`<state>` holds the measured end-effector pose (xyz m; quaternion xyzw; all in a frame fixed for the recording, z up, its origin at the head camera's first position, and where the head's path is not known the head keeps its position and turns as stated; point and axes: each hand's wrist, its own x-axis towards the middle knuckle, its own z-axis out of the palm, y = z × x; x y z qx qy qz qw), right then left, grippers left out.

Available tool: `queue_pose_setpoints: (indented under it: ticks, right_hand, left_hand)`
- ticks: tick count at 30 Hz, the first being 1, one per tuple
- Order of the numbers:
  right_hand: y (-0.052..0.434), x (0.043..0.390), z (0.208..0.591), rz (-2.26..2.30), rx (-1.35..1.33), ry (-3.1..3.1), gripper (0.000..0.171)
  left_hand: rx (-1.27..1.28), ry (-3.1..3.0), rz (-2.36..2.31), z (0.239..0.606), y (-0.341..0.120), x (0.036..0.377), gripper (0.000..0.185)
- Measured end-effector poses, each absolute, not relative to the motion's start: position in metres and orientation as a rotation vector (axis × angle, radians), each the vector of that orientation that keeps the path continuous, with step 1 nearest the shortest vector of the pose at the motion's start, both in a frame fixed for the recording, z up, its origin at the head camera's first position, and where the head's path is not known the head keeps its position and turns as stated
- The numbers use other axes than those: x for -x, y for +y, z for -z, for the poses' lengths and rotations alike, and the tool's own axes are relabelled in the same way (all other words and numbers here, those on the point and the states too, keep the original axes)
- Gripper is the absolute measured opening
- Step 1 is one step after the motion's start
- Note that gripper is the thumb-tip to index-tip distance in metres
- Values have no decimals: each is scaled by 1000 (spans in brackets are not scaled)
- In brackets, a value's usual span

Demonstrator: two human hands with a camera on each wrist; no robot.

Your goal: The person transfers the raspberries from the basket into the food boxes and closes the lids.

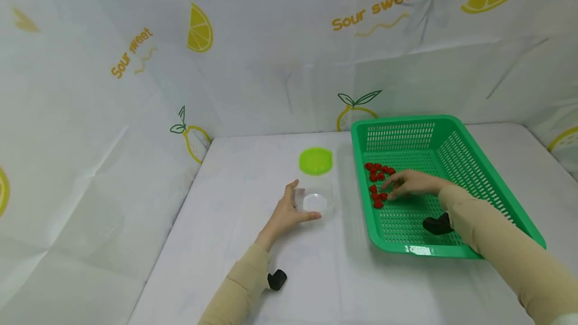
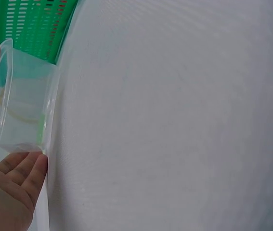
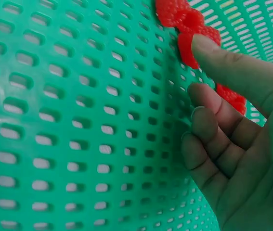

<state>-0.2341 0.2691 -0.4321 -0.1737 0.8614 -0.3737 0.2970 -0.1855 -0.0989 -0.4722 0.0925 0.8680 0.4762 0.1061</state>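
In the head view, my left hand point(image 1: 286, 212) spans the side of a small clear plastic container point(image 1: 315, 200) on the white table, thumb on the near side and fingers on the far side. The left wrist view shows the container point(image 2: 25, 96) lying between thumb and fingers of the left hand point(image 2: 11, 187). My right hand point(image 1: 413, 184) is inside a green basket point(image 1: 492, 174), fingers loosely bent beside the red raspberries point(image 1: 377, 167). In the right wrist view, the right thumb tip overlaps a red raspberry point(image 3: 187, 50); the gap between thumb and fingers shows no fruit.
A lime-green lid point(image 1: 315, 161) lies on the table just beyond the container. The basket's raised walls stand around the right hand. A white sheet point(image 1: 271, 64) with lemon prints hangs behind and to the left of the table point(image 1: 217, 204).
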Motion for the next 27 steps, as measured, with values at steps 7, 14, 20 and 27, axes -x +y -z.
queue_pose_setpoints:
  ticks: [7,14,20,27]
  right_hand:
    - [260,236,436,1014,472,2229,31]
    - [260,237,438,1007,487,2228,29]
    - [264,239,435,996,463,2242,31]
    - [268,239,434,989,441,2204,31]
  left_hand:
    - [-268,2581,-1392,472,-104,184,113]
    - [-256,2578,-1374,473,-105,185,114]
    - [-283,2584,-1373,473,-103,188,114]
    - [-259,2565,-1386,475,-99,189,114]
